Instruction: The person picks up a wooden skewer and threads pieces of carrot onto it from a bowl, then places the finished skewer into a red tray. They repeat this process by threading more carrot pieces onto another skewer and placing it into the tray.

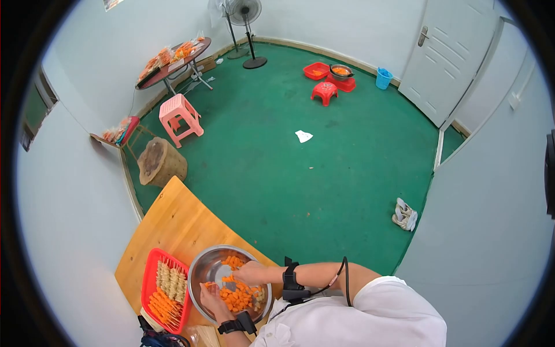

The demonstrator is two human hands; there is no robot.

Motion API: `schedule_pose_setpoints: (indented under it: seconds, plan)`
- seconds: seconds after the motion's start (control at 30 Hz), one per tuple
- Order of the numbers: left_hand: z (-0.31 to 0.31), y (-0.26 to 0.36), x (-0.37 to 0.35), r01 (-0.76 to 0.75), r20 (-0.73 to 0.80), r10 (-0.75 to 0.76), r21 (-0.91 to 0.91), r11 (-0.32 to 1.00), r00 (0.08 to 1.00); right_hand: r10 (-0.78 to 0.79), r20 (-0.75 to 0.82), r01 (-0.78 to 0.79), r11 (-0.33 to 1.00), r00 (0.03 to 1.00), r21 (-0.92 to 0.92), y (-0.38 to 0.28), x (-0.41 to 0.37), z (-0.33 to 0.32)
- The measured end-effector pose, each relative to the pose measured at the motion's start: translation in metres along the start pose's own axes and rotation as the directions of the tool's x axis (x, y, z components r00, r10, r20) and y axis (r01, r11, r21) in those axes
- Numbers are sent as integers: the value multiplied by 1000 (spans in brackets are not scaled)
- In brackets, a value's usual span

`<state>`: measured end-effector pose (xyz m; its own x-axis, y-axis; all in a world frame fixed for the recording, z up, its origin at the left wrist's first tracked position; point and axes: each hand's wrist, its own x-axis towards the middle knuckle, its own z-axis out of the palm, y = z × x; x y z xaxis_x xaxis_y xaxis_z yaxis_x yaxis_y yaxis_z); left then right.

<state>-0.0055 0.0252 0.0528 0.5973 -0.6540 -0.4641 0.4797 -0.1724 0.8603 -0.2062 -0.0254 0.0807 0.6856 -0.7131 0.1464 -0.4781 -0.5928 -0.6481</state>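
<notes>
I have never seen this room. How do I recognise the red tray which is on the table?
Find the wooden table, then the large steel bowl on it. The red tray is beside that bowl, on its left in the picture. Unlike the red trays on the floor, it holds pale skewers and orange skewers.

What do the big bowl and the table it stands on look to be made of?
Bowl: probably stainless steel, smooth and shiny, going by its silvery grey reflections. Table: likely wood, pale and lightly glossy, showing grain and knots; solid or veneer, I can't tell.
</notes>
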Motion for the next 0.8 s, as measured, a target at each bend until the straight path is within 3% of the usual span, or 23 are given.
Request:
schedule_pose_setpoints:
  seconds: [0.27,0.47,0.67,0.8]
  plan:
    - [-19,-22,18,256,-37,-255,43,966,966,-67,9,67,997,998,-26,2,-3,2]
    - [-15,-16,15,239,-2,-240,97,966,971,-93,14,94,995,996,-38,3,-3,6]
    - [-10,-6,13,284,-43,-283,9,959,958,-77,43,80,995,996,-64,-1,-3,2]
    - [-15,-16,20,231,21,-231,21,973,973,-77,42,80,995,996,-64,-1,-4,2]
